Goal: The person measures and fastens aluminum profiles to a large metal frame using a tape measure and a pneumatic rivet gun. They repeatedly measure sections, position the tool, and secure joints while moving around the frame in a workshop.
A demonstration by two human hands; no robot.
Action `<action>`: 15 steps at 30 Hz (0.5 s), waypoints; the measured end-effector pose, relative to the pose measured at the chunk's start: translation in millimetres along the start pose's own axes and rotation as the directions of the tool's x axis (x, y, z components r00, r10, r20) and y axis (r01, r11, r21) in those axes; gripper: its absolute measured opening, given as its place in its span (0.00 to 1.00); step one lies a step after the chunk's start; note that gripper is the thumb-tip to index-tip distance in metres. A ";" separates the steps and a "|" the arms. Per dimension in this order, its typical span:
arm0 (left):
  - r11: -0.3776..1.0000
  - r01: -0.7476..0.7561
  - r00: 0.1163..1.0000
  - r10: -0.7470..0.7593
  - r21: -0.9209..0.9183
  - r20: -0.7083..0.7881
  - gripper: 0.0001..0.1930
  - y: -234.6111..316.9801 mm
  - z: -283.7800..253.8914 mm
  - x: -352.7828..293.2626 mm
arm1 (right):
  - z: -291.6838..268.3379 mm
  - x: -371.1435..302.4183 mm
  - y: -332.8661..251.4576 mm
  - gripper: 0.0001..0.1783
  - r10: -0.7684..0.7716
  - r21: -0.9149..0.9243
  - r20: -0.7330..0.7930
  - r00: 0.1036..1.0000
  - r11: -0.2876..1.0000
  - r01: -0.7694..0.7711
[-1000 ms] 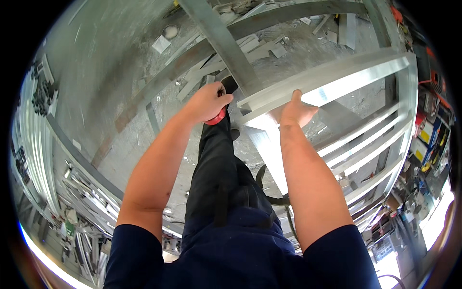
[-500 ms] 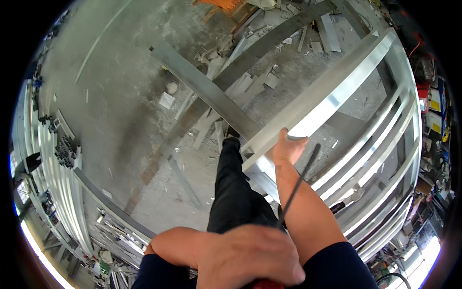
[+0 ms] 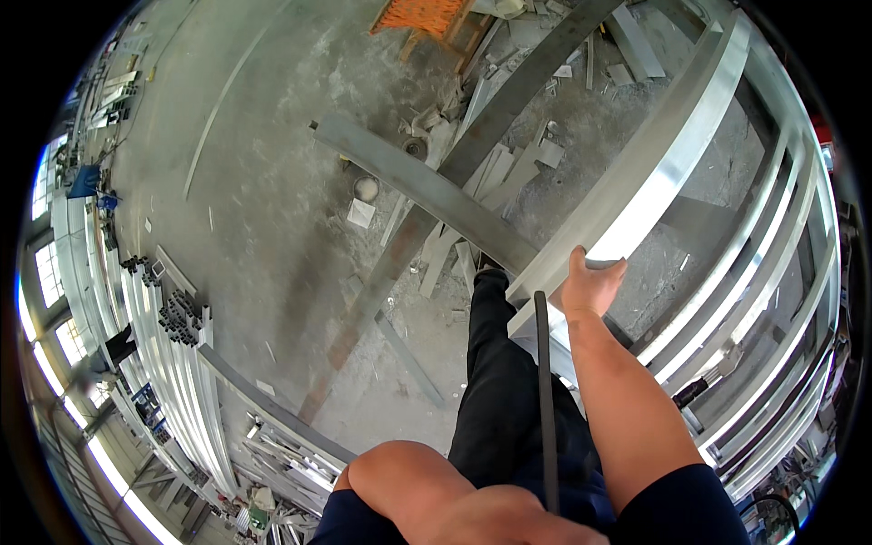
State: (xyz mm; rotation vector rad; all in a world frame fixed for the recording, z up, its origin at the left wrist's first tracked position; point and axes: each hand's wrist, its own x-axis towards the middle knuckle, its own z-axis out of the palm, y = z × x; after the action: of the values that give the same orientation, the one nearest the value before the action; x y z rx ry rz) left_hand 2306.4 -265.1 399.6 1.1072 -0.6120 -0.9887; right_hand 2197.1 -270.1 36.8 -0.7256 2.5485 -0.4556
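Observation:
My right hand grips the near end of a long silver rectangular metal tube, thumb and fingers over its edge. The tube runs away to the far right. At the lower edge, my left hand is closed, its fingers mostly out of view. A long, dark flat file rises from it toward the tube's end, close to my right wrist; whether it touches the metal I cannot tell. A grey flat bar lies under the tube's near end and reaches to the far left.
My leg stands beside the tube's end. Several parallel silver rails lie to the right. Metal offcuts litter the floor around a dark beam. An orange-topped wooden stand is at the back; stacked profiles lie left.
The file has swung from a slant to nearly upright, and my left hand has moved lower, partly out of view. My right hand keeps its grip. The whole view has shifted.

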 end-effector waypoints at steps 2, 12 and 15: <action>0.998 -0.069 0.994 0.068 0.008 0.089 0.15 -10.6 -5.6 1.4 | -4.8 0.4 -4.0 0.48 0.027 0.033 0.030 0.999 0.999 -0.028; 0.992 0.074 0.940 -0.036 -0.102 0.340 0.24 -39.4 -58.2 18.6 | -6.5 -2.9 -6.0 0.50 0.081 0.041 0.088 0.993 0.996 -0.084; 0.998 0.048 0.818 -0.067 0.049 0.571 0.28 -83.0 -108.9 41.2 | -3.8 -1.2 -2.3 0.50 0.051 0.045 0.064 0.997 0.998 -0.053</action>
State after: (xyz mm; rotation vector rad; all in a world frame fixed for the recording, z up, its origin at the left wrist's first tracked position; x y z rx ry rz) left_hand 2386.1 -262.6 280.9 0.8474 -1.0898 -1.3862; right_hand 2197.1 -270.5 41.3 -0.6452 2.4836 -0.4656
